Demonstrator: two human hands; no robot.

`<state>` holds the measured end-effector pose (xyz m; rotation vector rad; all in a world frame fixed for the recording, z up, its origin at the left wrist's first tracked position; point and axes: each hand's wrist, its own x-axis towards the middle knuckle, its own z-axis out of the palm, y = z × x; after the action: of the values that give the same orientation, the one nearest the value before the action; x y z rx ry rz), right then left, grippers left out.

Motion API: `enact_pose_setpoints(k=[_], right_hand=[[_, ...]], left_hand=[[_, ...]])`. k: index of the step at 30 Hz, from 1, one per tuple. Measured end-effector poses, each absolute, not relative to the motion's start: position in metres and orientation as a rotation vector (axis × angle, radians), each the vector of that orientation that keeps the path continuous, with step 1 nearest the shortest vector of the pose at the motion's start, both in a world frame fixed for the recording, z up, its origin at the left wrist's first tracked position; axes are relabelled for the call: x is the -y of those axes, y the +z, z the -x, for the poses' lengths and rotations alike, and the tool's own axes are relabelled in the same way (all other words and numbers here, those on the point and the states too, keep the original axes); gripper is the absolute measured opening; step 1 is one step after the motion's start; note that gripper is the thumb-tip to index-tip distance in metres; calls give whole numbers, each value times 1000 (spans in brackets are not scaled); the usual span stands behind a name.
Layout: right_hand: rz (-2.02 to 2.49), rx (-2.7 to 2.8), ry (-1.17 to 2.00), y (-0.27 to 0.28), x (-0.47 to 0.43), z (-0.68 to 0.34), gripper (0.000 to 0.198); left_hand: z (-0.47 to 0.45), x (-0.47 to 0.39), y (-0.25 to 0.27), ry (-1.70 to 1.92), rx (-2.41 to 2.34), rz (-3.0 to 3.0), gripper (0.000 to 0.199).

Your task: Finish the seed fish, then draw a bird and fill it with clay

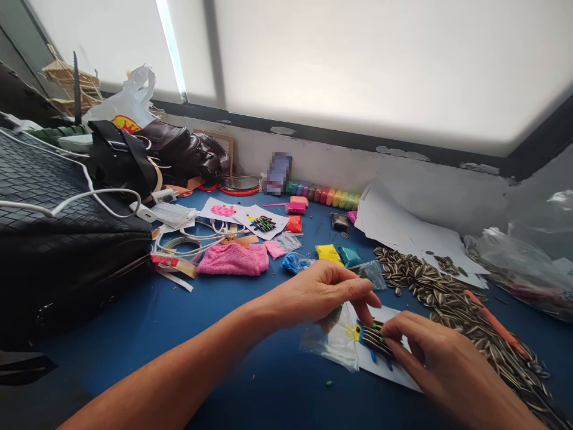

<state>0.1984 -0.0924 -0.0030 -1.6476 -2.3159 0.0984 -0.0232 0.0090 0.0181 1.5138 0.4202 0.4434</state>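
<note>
A small figure of striped sunflower seeds point(371, 338) lies on a white sheet of paper point(405, 377), with a yellow and blue head end, blue bits below and green dots on the seeds. My right hand point(432, 349) has its thumb and forefinger closed at a bit of green clay point(382, 339) on the seeds. Above the figure's head end, my left hand point(329, 292) is bent with its fingertips drawn together; whatever they may hold is hidden. Under that hand lies a clear plastic bag point(333, 349), with something green partly showing.
Loose sunflower seeds point(416, 278) pile up at right beside an orange strip point(496, 325). Yellow point(329, 255) and teal clay packs point(350, 257) lie beyond my hands. A pink cloth point(233, 259), cables and a black woven bag point(67, 239) occupy the left. A green crumb point(329, 383) sits in front.
</note>
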Motion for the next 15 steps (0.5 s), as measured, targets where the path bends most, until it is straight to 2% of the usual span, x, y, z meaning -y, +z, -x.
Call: enact_pose_setpoints(k=[15], right_hand=[[1628, 2346, 48, -1, 94, -196, 15]], left_hand=[[23, -8, 16, 448, -400, -1505, 40]])
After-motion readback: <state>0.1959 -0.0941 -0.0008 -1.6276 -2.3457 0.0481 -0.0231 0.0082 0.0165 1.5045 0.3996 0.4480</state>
